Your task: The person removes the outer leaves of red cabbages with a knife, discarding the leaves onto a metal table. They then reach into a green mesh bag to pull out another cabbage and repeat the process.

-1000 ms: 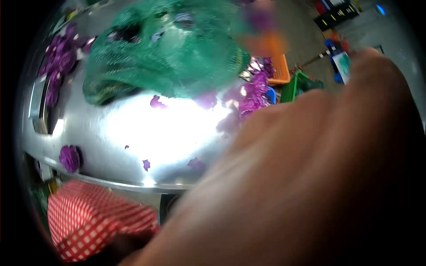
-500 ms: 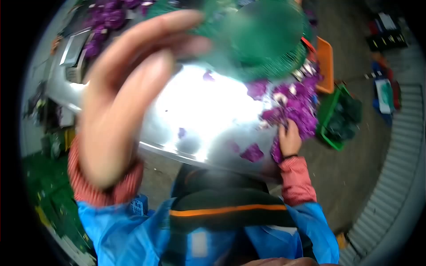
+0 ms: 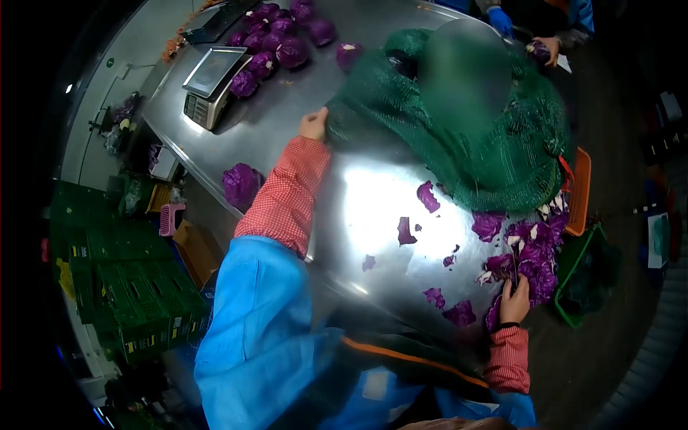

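Note:
A big green mesh bag (image 3: 437, 147) lies across the metal table, its middle blurred. My left hand (image 3: 314, 123) is closed on the left edge of this netting, with the arm stretched forward. Down at the right, my right hand (image 3: 514, 301) rests against a heap of torn purple cabbage leaves (image 3: 541, 261). Its fingers are closed, and a thin dark edge shows just above them; what it belongs to I cannot make out. Loose leaf pieces (image 3: 459, 313) are scattered between the hands. A whole red cabbage (image 3: 242, 186) sits near the table edge beside my left sleeve.
A scale (image 3: 208, 93) and several red cabbages (image 3: 276, 43) stand at the far left of the metal table (image 3: 287, 100). An orange crate (image 3: 579, 190) and a green crate (image 3: 573, 287) are at the right. Across the table, a co-worker's hand (image 3: 548, 50) holds a cabbage.
My left hand has moved from close to the camera forward to the net's edge and closed on it. The net now spreads further left. My right hand stays by the leaves; the view has shifted.

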Demonstrator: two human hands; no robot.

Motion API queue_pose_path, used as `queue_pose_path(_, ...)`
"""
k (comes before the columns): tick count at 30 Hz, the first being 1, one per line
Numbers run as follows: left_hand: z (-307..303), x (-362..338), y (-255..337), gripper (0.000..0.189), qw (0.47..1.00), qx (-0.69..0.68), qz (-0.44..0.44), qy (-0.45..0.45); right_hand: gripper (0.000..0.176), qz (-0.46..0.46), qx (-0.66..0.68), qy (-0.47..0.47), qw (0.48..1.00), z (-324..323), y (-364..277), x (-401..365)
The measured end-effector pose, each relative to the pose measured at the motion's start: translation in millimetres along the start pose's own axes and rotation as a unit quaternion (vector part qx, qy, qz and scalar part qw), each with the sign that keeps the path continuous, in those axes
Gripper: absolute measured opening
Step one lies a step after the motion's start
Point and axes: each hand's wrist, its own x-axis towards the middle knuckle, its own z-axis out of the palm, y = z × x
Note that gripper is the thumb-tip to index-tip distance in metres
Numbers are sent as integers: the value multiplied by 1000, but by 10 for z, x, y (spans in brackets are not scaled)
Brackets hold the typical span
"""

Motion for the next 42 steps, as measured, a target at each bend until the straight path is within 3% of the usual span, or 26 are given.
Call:
queue_pose_path(1, 24, -15, 78, 49, 999, 15, -15, 34, 32, -2, -4, 10, 1000, 23, 11, -13)
queue_pose_path(5, 111, 31, -129, 23, 995, 62, 81, -3, 33, -6, -15, 30, 999, 61, 3, 29)
queue_pose_path(6, 139, -128, -29, 21, 998, 22, 58, -25, 34, -3, -18, 24, 1000, 45, -15, 2)
queue_pose_path(8, 171, -592, 503, 18, 996, -63, 15, -68, 34, -7, -21, 25, 999, 39, -16, -18)
queue_pose_path(11, 145, -1049, 1321, 14, 971, -135, 41, -192, 33, -12, -38, 42, 998, 86, 18, -33)
queue_pose_path(13, 60, -1409, 1950, 14, 933, -196, 65, -294, 32, -7, -42, 54, 998, 74, -38, -24)
queue_pose_path(14, -35, -1452, 2198, 14, 939, -159, 114, -283, 32, -6, -29, 50, 998, 108, -55, -59)
queue_pose_path(16, -255, -1360, 2399, 14, 909, -211, 162, -321, 32, -2, -14, 45, 999, 89, 9, -42)
queue_pose_path(18, -573, -1234, 2234, 14, 910, -189, 154, -334, 31, 37, 65, 41, 996, 65, -104, -64)
queue_pose_path(20, -1009, -918, 1633, 14, 935, -187, 97, -285, 31, 53, 105, 32, 993, 46, -239, -60)
queue_pose_path(23, -1789, -472, 3, 20, 995, 15, 42, -86, 27, 46, 240, 12, 970, -128, -661, 97)
queue_pose_path(25, -2020, -343, -972, 18, 972, 203, 62, -100, 24, -8, 243, 12, 970, -147, -821, 300)
queue_pose_path(26, -2013, -291, -1171, 18, 954, 274, 52, -112, 23, -57, 228, 31, 971, -154, -891, 431)
queue_pose_path(28, -1518, -538, -563, 28, 836, 498, 230, 1, 18, -83, 261, 16, 962, -233, -1118, 727)
queue_pose_path(30, -827, -1042, 621, 43, 861, 330, 384, 40, 16, -109, 312, 28, 943, -266, -1363, 1032)
queue_pose_path(32, -239, -1352, 1327, 48, 860, 153, 477, -91, 16, -91, 349, -1, 933, -291, -1609, 1345)
queue_pose_path(34, 298, -1605, 1616, 42, 842, 134, 448, -270, 17, -103, 407, -7, 907, -223, -1820, 1615)
queue_pose_path(35, 577, -1640, 1608, 39, 807, 115, 482, -321, 18, -111, 436, -9, 893, -178, -1938, 1753)
queue_pose_path(37, 1032, -1565, 1537, 42, 813, 116, 474, -319, 20, -110, 456, -13, 883, -58, -2178, 1992)
queue_pose_path(40, 1309, -1200, 1334, 46, 881, 196, 407, -137, 23, -85, 477, -69, 872, 178, -2381, 2266)
queue_pose_path(41, 1298, -1111, 1277, 51, 905, 253, 310, -145, 25, -82, 478, -76, 871, 367, -2388, 2348)
queue_pose_path(42, 1274, -913, 1079, 58, 914, 297, 197, -192, 31, -46, 484, -143, 862, 491, -2390, 2407)
